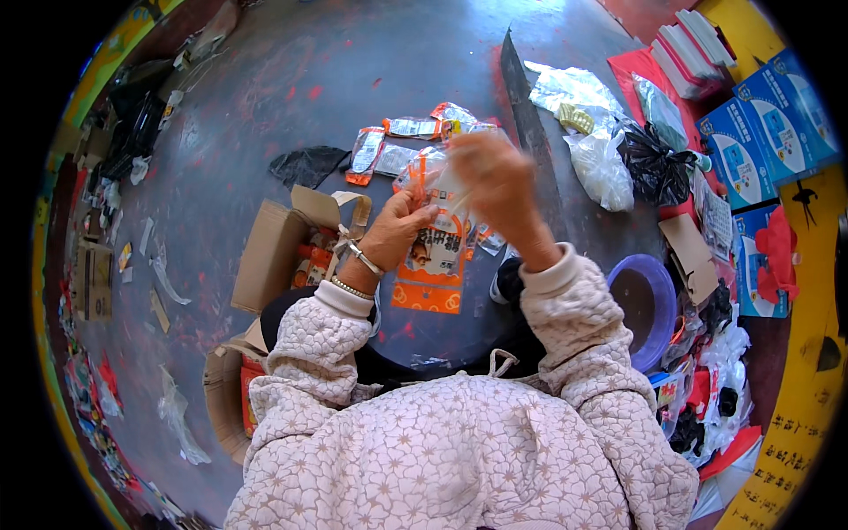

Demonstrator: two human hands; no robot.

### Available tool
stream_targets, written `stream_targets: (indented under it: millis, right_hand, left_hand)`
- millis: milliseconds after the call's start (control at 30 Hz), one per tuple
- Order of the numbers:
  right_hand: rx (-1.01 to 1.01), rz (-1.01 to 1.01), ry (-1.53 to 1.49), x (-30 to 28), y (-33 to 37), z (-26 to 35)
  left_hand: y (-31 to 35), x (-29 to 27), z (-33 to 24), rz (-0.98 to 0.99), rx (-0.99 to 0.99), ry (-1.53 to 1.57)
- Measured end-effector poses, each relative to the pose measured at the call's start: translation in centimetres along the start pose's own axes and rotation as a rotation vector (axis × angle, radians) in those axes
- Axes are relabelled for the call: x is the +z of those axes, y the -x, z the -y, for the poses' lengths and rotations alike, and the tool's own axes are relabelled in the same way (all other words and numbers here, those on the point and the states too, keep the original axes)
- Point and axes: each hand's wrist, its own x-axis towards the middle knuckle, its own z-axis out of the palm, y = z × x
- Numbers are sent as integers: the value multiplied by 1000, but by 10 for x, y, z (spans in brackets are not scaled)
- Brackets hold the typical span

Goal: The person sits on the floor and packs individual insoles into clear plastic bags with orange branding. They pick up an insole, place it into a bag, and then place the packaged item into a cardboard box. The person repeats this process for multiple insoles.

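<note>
Left hand: this hand (395,231), near the middle of the frame, is closed on the left edge of the packet, with the thumb lying over its front; probably this side grip is chosen so that the printed face stays free and the packet stays steady.
Orange-and-white packet: it (433,265) hangs almost upright in the middle of the frame, the orange band at the bottom; it seems held so that its upper part is near the right hand.
Right hand: this hand (493,172) is just above and to the right, with fingers bent, but it is blurred; I cannot tell whether it grips something.
Packets on the floor: several silver and orange ones (410,128) lie close together at upper centre, perhaps so that they are in easy reach.
Open cartons: one (262,256) stands left of the left hand, another (225,389) at lower left; both contain orange items, and the open tops may make these easy to take.
Purple basin: it (664,331) stands right of the right sleeve, apart from the packets.
Plastic bags: white ones (601,163) lie at upper right, beyond a dark strip (528,115), which seems to separate them from the packets.
</note>
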Motion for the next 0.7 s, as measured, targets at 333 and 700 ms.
stream_targets:
  millis: [333, 700]
  right_hand:
    - [830, -33, -116, -35, 2, -80]
    - [1130, 538, -808, 13, 27, -35]
  left_hand:
    - [8, -7, -23, -189, 109, 296]
    - [5, -8, -19, -141, -16, 378]
